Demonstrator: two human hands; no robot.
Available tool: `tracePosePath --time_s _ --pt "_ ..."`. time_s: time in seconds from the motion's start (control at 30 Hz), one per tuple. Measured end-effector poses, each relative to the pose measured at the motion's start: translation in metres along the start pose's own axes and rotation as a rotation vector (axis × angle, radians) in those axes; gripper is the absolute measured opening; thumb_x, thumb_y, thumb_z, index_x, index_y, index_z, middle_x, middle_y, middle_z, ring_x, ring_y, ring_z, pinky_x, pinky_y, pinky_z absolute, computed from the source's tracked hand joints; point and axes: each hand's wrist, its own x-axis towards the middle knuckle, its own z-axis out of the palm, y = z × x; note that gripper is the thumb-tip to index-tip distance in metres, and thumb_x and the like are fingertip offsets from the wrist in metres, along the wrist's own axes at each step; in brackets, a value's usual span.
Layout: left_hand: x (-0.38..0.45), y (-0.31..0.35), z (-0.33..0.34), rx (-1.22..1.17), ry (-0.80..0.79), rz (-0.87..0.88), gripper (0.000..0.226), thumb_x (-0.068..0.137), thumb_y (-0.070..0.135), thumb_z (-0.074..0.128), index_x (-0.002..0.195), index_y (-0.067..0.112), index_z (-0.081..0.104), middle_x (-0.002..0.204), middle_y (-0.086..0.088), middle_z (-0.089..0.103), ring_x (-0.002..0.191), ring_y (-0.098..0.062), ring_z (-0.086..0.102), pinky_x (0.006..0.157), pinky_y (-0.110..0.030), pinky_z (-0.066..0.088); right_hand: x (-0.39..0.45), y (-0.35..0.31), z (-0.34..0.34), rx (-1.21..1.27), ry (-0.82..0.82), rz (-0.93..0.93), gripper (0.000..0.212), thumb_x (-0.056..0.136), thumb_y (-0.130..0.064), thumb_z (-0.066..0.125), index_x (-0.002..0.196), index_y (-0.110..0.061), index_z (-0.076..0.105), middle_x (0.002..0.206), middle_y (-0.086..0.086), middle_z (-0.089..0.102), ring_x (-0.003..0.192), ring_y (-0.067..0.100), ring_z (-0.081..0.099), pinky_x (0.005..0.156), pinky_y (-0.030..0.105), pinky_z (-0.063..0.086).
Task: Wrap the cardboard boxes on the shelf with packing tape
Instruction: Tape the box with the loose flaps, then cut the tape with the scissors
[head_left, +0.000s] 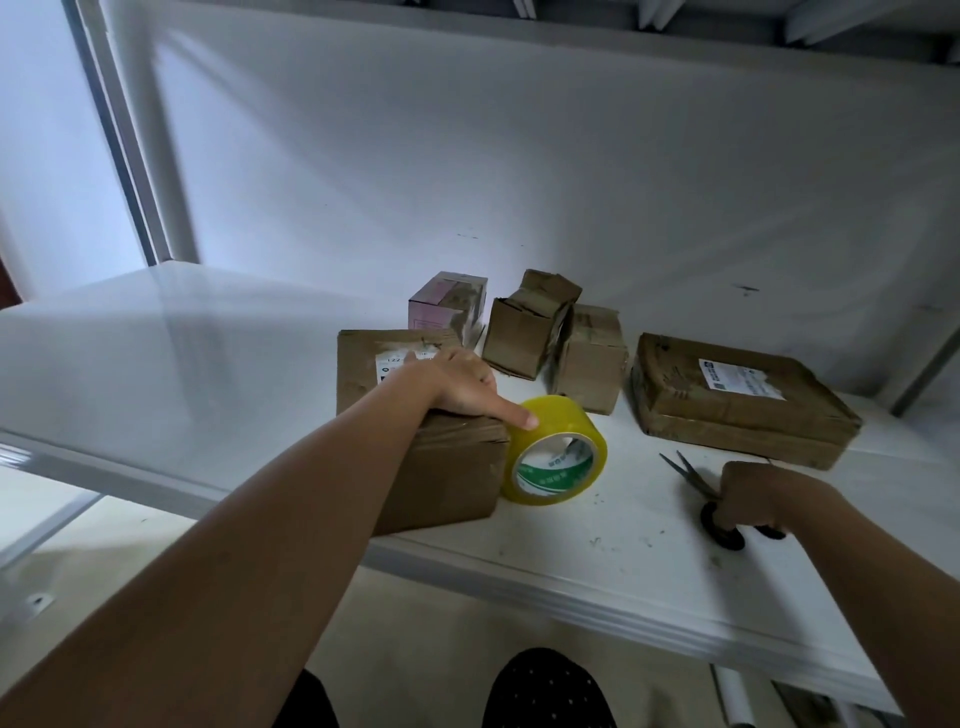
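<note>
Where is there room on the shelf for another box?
The white shelf is bare left of the big cardboard box, and between the yellow tape roll and black scissors. It is crowded around the small boxes behind.

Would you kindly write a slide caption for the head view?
Left hand on a brown cardboard box, thumb touching a yellow tape roll; right hand grips black-handled scissors.

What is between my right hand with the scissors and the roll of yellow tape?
Nothing visible. The right hand grips the scissors on the shelf, and only bare shelf surface lies between them and the yellow tape roll, which the left hand touches.
</note>
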Motion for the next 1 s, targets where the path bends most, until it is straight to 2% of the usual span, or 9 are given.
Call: tracePosePath --time_s 0.07,0.2,0.3,0.37,0.43,0.53,0.67,0.8,1.0 --pt "0.0 0.0 0.001 -0.002 0.01 0.0 0.074 0.039 0.091 0.044 0.089 0.038 0.056 0.144 -0.001 0.034 0.138 -0.025 0.019 0.11 -0.064 0.007 0.004 0.01 0.001 0.158 -0.034 -0.072 0.021 0.084 -0.018 0.064 0.097 -0.002 0.062 0.075 0.006 0.058 0.062 0.017 0.053 0.049 0.019 0.041" --pt "0.0 0.0 0.002 -0.014 0.015 -0.001 0.067 0.045 0.09 0.046 0.085 0.038 0.056 0.144 0.0 0.034 0.139 -0.024 0.018 0.11 -0.064 0.004 -0.006 0.021 -0.019 0.947 -0.1 -0.378 0.008 0.093 -0.008 0.055 0.088 -0.01 0.061 0.08 0.011 0.061 0.065 0.016 0.055 0.059 0.026 0.044" --pt "0.001 -0.001 0.002 -0.023 0.02 0.004 0.069 0.04 0.092 0.044 0.079 0.037 0.057 0.141 0.0 0.037 0.137 -0.024 0.021 0.11 -0.064 0.006 -0.02 -0.003 -0.036 1.154 -0.168 -0.563 0.016 0.096 -0.013 0.049 0.105 -0.012 0.062 0.09 0.007 0.068 0.07 0.012 0.06 0.054 0.019 0.044" --pt "0.001 -0.001 0.002 -0.035 0.023 0.003 0.068 0.038 0.091 0.045 0.077 0.037 0.058 0.138 0.0 0.039 0.135 -0.024 0.023 0.109 -0.064 0.008 -0.032 -0.026 -0.041 1.195 -0.29 -0.656 0.025 0.087 -0.02 0.063 0.11 -0.01 0.058 0.095 0.009 0.067 0.077 0.015 0.064 0.056 0.02 0.05" --pt "0.002 -0.002 0.002 -0.052 0.023 0.003 0.066 0.037 0.091 0.047 0.073 0.037 0.058 0.136 -0.002 0.042 0.132 -0.025 0.027 0.109 -0.062 0.015 -0.045 -0.042 -0.043 1.189 -0.512 -0.721 0.07 0.061 -0.032 0.087 0.116 -0.006 0.052 0.095 0.014 0.065 0.084 0.022 0.067 0.066 0.027 0.056" --pt "0.005 -0.001 0.002 -0.06 0.026 0.004 0.064 0.04 0.093 0.054 0.069 0.035 0.058 0.131 -0.008 0.047 0.127 -0.028 0.034 0.108 -0.057 0.025 -0.061 -0.05 -0.046 0.887 -0.778 -0.807 0.119 0.039 -0.055 0.09 0.132 -0.004 0.037 0.103 0.017 0.061 0.103 0.033 0.061 0.091 0.04 0.052" --pt "0.006 -0.002 0.0 -0.078 0.013 0.004 0.066 0.038 0.093 0.055 0.071 0.036 0.059 0.132 -0.006 0.045 0.127 -0.027 0.033 0.108 -0.053 0.027 -0.069 -0.057 -0.033 0.753 -0.9 -0.866 0.106 0.041 -0.064 0.085 0.121 -0.011 0.04 0.108 0.017 0.057 0.11 0.035 0.056 0.106 0.048 0.039" --pt "0.003 -0.001 -0.001 -0.08 0.03 0.008 0.065 0.039 0.089 0.051 0.074 0.035 0.06 0.131 -0.002 0.046 0.126 -0.024 0.034 0.11 -0.055 0.02 -0.072 -0.07 -0.014 0.75 -0.939 -0.904 0.099 0.04 -0.068 0.083 0.112 -0.012 0.044 0.108 0.017 0.058 0.106 0.032 0.059 0.106 0.046 0.039" --pt "0.004 -0.001 0.001 -0.038 0.023 -0.007 0.049 0.059 0.083 0.057 0.074 0.037 0.058 0.136 -0.001 0.041 0.133 -0.025 0.025 0.11 -0.057 0.018 -0.07 -0.091 -0.003 0.822 -0.865 -0.854 0.111 0.033 -0.066 0.085 0.115 -0.004 0.045 0.104 0.015 0.062 0.102 0.029 0.062 0.101 0.039 0.044"
